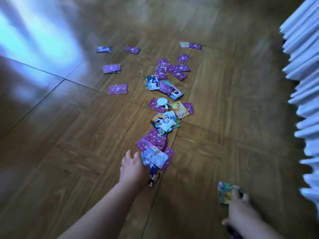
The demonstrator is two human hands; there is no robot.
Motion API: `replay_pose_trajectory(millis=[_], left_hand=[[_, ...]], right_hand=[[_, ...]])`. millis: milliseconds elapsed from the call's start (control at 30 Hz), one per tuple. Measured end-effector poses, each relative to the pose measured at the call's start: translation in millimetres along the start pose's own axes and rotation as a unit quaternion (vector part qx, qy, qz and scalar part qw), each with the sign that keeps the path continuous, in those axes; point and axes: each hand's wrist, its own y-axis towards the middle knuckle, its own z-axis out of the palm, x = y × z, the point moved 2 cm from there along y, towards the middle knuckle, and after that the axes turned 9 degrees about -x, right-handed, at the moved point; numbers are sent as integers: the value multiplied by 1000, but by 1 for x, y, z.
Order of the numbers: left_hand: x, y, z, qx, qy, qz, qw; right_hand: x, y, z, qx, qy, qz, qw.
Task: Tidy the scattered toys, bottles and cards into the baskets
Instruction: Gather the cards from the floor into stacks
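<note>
Several purple-backed picture cards (pixel 165 107) lie scattered in a trail down the middle of the wooden floor (pixel 69 152), some face up. My left hand (pixel 133 167) reaches to the near end of the trail and grips a small bunch of cards (pixel 155 159) at its edge. My right hand (pixel 240 209) is at the lower right and holds a small stack of cards (pixel 226 192), thumb across the top one. A small white round piece (pixel 162 101) lies among the cards. No basket is in view.
White pleated fabric (pixel 303 83) hangs along the right edge. Bright light glares off the floor at the upper left. Single cards (pixel 117 88) lie apart to the left of the main trail.
</note>
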Motion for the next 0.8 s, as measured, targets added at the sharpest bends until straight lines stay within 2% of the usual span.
replay_pose_trajectory(millis=[33,133,233,400,533,633,700,767,800], left_hand=[[-4,1,0,3,1,0,1000],[-24,3,14,6,-15,34,999],[-29,-9,28,11,-9,55,998],[-30,-24,44,20,-7,67,998],[-27,-32,49,17,4,88,996],[-27,-35,48,28,-1,79,996],[-27,-35,44,28,0,78,997],[-25,-35,39,27,-3,75,997],[-24,-35,37,23,-8,72,997]], right_hand=[[-6,1,9,11,10,21,1000],[-13,0,19,7,2,12,1000],[-14,1,14,11,-41,-14,999],[-22,13,5,32,13,-82,996],[-15,28,-9,7,-3,-161,987],[4,36,-23,-62,21,-196,978],[15,36,-27,-135,103,-176,970],[16,26,-21,-185,196,-97,958],[13,20,-15,-185,213,-48,958]])
